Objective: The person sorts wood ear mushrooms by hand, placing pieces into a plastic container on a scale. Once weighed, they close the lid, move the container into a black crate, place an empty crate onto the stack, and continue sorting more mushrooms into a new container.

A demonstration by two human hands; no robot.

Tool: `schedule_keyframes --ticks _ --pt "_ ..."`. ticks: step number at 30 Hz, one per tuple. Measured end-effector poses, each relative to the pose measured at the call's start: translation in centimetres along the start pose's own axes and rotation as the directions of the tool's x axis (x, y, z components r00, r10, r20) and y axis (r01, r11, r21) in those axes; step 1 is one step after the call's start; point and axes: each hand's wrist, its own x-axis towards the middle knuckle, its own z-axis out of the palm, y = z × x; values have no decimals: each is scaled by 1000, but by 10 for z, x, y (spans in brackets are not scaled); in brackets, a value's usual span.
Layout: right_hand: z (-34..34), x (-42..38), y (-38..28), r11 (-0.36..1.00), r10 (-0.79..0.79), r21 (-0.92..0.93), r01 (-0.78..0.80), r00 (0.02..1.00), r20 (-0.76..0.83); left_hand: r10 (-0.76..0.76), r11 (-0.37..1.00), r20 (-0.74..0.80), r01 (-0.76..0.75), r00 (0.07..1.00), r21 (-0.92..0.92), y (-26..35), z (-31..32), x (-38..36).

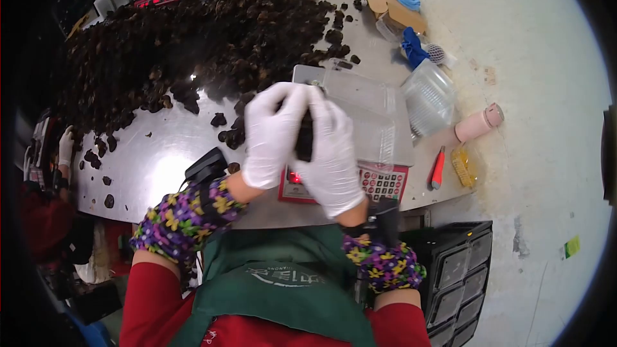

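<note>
White gloves cover both of my hands, which meet over the front of a red scale. My left hand and my right hand have their fingers curled together around dark, lumpy pieces, seen between the palms. A clear plastic container lies open on the scale's plate, just right of my hands. Left of my hands, a large heap of dark brown pieces spreads over the metal table.
Along the right edge are clear trays, a pink bottle, a red cutter, a yellow packet and a cardboard box. Black crates stand below. At far left is a co-worker's gloved hand.
</note>
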Motion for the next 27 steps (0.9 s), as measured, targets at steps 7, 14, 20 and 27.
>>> schedule_keyframes --ticks 7,14,20,27 --pt "-59 -16 92 984 164 -104 -147 971 174 -26 964 125 -9 992 266 -59 90 10" --pt "-86 -19 100 991 109 -95 -92 976 186 16 977 244 -67 970 202 -52 67 14" --pt "-119 -20 127 980 193 -63 -188 979 73 57 937 191 -119 980 328 -49 -9 9" --pt "-115 54 200 978 181 -138 -154 961 207 -175 893 -52 181 983 412 -60 -111 -22"
